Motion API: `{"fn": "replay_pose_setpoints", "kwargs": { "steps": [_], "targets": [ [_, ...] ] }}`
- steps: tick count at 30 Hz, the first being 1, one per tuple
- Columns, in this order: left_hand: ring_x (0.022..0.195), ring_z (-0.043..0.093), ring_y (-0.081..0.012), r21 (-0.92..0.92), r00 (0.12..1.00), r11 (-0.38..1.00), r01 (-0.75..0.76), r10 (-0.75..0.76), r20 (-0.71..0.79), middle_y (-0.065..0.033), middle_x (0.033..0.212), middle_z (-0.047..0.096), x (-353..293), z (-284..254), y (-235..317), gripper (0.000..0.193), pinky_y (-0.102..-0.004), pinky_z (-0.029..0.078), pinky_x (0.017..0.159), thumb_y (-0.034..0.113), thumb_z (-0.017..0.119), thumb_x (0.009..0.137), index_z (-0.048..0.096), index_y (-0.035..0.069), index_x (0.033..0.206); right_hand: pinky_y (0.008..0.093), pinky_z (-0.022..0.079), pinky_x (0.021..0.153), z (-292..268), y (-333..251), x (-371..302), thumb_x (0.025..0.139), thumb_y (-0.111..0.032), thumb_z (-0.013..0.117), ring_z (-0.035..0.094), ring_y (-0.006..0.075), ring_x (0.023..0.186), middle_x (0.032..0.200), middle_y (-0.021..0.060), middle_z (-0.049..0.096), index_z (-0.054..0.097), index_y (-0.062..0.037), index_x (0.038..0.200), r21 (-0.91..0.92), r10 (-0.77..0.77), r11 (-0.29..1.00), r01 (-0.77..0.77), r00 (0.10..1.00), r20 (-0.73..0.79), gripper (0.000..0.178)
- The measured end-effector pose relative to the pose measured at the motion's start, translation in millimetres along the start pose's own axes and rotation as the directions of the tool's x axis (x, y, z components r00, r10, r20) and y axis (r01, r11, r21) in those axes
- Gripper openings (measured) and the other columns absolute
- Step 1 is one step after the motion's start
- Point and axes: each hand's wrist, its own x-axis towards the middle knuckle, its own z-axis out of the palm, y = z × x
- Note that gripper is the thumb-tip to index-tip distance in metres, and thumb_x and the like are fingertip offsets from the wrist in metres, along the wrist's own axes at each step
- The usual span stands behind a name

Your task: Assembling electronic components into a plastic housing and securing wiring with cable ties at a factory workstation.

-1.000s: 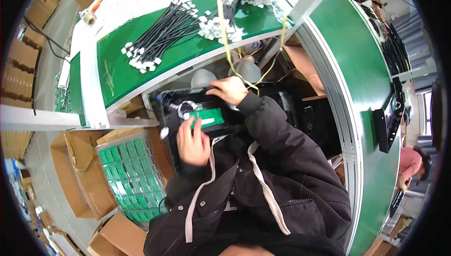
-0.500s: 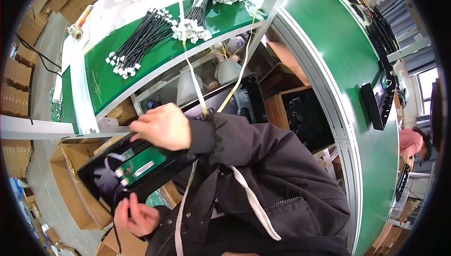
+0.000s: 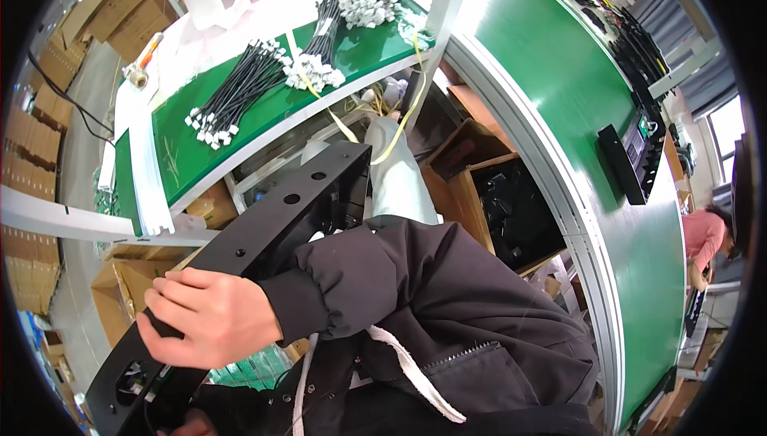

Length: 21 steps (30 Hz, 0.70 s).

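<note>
Across blk housing [image 3: 268, 225]: R hand [image 3: 212, 318] palm-down

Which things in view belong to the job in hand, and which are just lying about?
In the job:
black housing, held by right hand
left hand, mostly hidden, near its lower end

Seemingly lying about, untouched:
black cables with white connectors
open cardboard box
second black unit, at right

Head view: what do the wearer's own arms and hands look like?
The right hand is bare, with no glove. Its dark sleeve is loose and puffy, gathering into a narrower cuff. Too little of the left hand shows to tell.
</note>
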Motion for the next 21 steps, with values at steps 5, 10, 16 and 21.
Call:
{"fn": "replay_pose_setpoints", "kwargs": {
  "steps": [5,10,16,21],
  "targets": [
    [0.073,0.047,-0.0227,-0.221,0.972,0.965,0.141,-0.178,-0.156,-0.0123,0.085,0.051,10.9,33.1,1.0,0.028,-0.0328,0.039,0.065,0.029,0.058,0.085,0.062,0.003,0.076,0.0276,0.051,0.064,-35.0,-3.3,37.2,0.065,-0.012,0.059,0.062,0.0232,0.075,0.083,0.0141,0.06,0.059,-0.0014,0.087,-0.154,0.003,0.988,-0.015,0.997,-0.079,0.024],
    [0.065,0.059,-0.0211,-0.478,0.885,0.858,0.189,-0.359,-0.295,-0.0118,0.072,0.061,44.0,79.9,60.5,0.022,-0.0281,0.049,0.055,0.011,0.053,0.086,0.066,0.0,0.072,0.0313,0.044,0.05,-98.1,28.2,61.5,0.065,-0.013,0.059,0.054,0.022,0.058,0.071,0.0108,0.056,0.058,-0.0038,0.082,-0.513,0.005,0.856,-0.06,0.994,-0.109,0.02],
    [0.087,0.053,-0.0289,-0.884,0.891,0.267,0.384,-0.357,0.28,-0.0163,0.097,0.053,53.8,85.1,165.7,0.022,-0.0379,0.044,0.081,0.006,0.05,0.082,0.05,-0.004,0.101,0.0371,0.048,0.056,-203.9,78.4,100.2,0.084,-0.024,0.06,0.061,0.0338,0.065,0.077,0.0129,0.065,0.065,-0.007,0.087,-0.768,0.095,0.516,-0.38,0.916,-0.389,0.018],
    [0.102,0.048,-0.0345,-0.49,0.713,-0.522,0.698,0.448,0.539,-0.0194,0.108,0.048,69.9,-7.7,307.9,0.062,-0.0403,0.037,0.093,0.028,0.069,0.075,0.044,-0.006,0.121,0.0423,0.047,0.072,-312.2,109.7,129.9,0.087,-0.025,0.058,0.061,0.0398,0.084,0.085,0.0234,0.064,0.064,0.0004,0.097,-0.737,-0.128,0.277,-0.616,0.737,-0.664,0.028]
  ]
}}
